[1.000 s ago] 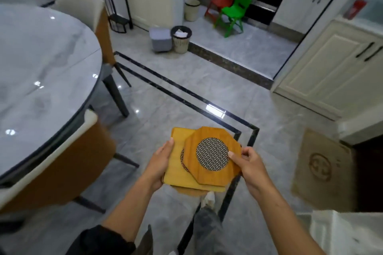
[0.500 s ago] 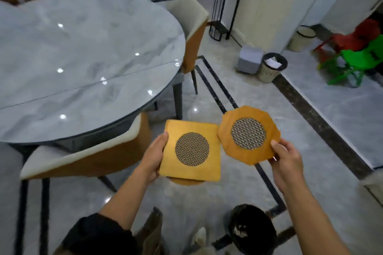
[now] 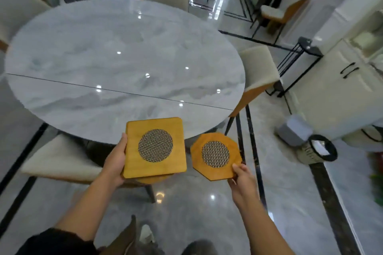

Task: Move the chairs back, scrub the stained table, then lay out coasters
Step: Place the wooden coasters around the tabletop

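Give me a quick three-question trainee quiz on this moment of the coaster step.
1. True or false: the left hand holds the square coaster.
2. What holds the octagonal coaster? A: the right hand. B: a chair seat.
3. How many coasters lie on the table?
Key: 1 true; 2 A; 3 none.

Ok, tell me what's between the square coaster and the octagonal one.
Nothing. In the head view the square coaster and the octagonal coaster are apart, with a narrow bare gap between them.
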